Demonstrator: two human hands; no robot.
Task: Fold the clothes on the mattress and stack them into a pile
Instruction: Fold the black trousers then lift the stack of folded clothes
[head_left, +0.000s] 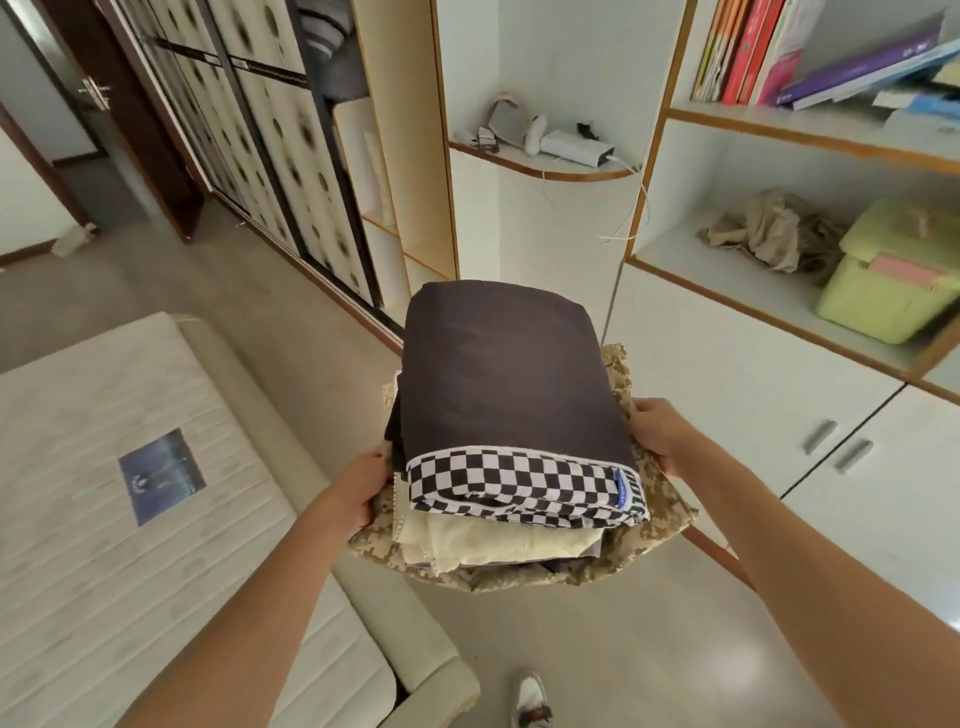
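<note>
1. Dark brown folded garment (506, 369) tops the pile of clothes (519, 525), which I'm holding up in the air over the floor (597, 654), off the mattress (104, 499).
2. Its near edge has a black-and-white checkered band (519, 486) with a small blue tag at the right end.
3. Under it is a pale yellow folded piece (467, 540); a tan camouflage-print garment (649, 525) is at the bottom, sticking out on both sides and toward me.
4. My left hand (363, 488) grips the pile at its left edge, fingers curled under the camouflage cloth.
5. My right hand (662, 434) grips the right edge, thumb on top, fingers hidden below.
6. Both grips are closed on the pile; both forearms are bare.
7. Mattress lies lower left, well apart from the pile, quilted white with a blue label (161, 475) on it.
8. Shelving unit (810, 130) to the right holds books (748, 47), a crumpled beige cloth (774, 234) and a light green box (893, 275).
9. White cabinet doors (753, 384) with metal handles are below the shelves.
10. Small curved shelf (540, 166) ahead holds a white device with a cable.
11. Patterned wardrobe doors (270, 135) stand upper left.
12. One shoe (530, 696) shows at the bottom edge.
</note>
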